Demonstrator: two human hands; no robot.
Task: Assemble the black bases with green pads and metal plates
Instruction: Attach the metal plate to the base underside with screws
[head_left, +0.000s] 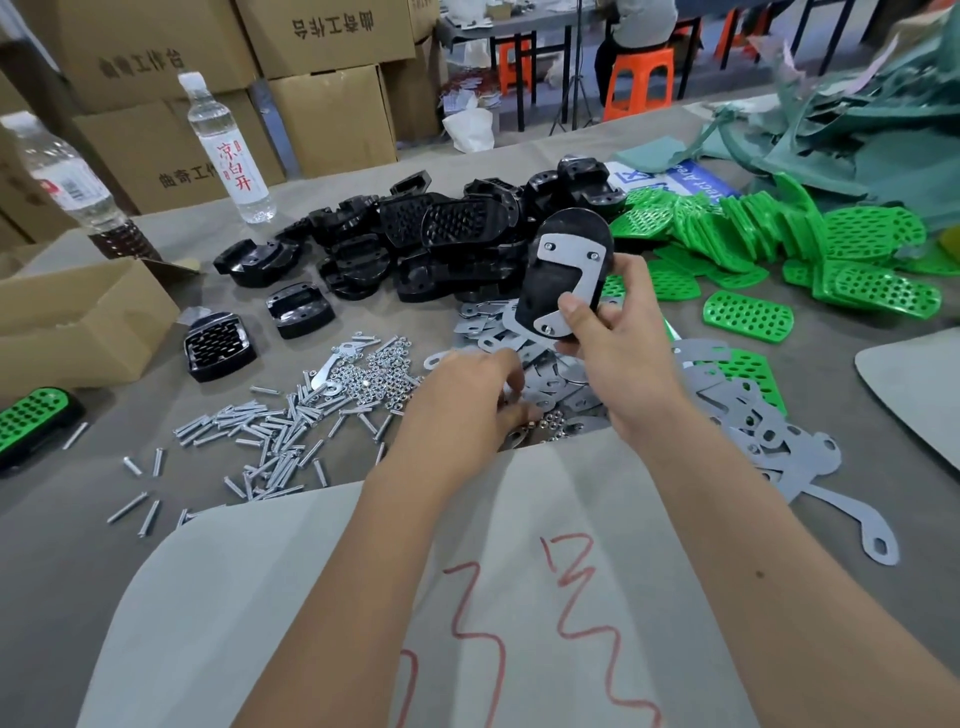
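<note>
Table (857, 332): parts are sorted into heaps within arm's reach; bare cloth is left only along the near edge and far right.
Black bases (415, 244): piled centre-back, just beside the green pads (779, 228).
Metal plates (753, 415): spread low under both hands.
Held base (563, 270): raised clear of the heaps, its metal plate (571, 254) turned toward the viewer, probably for fastening.
Right hand (618, 353): curled around the held base.
Left hand (467, 389): fingers bent down among the nuts (374, 374); whether anything is pinched cannot be told.
Screws (260, 441): scattered near left.
</note>
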